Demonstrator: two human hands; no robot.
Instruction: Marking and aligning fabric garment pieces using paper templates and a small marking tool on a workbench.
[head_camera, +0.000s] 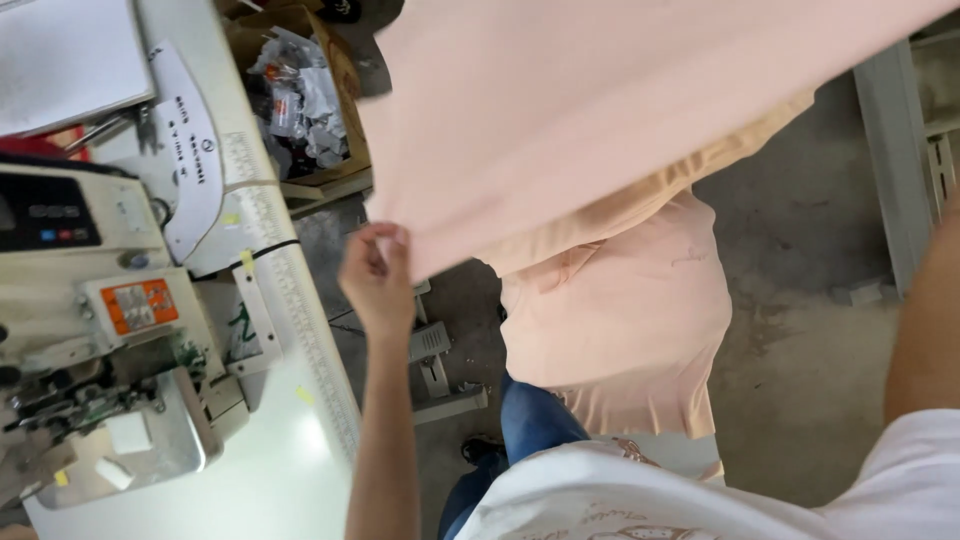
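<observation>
The left hand (377, 275) pinches the lower edge of a pink cloth (590, 110), fingers curled around the hem. The cloth is lifted high, spread across the top of the view above the floor (810, 330) and to the right of the table (280, 470). The right forearm comes in at the right edge, but its hand is hidden behind the cloth or out of frame, so I cannot tell whether it grips; it probably holds the far side. More pink cloth, a pile (620, 320), lies on the person's lap below the lifted piece. A sewing machine (100, 330) stands on the table at the left, well apart from the cloth. A cardboard box (300, 100) of scraps sits on the floor past the table.
</observation>
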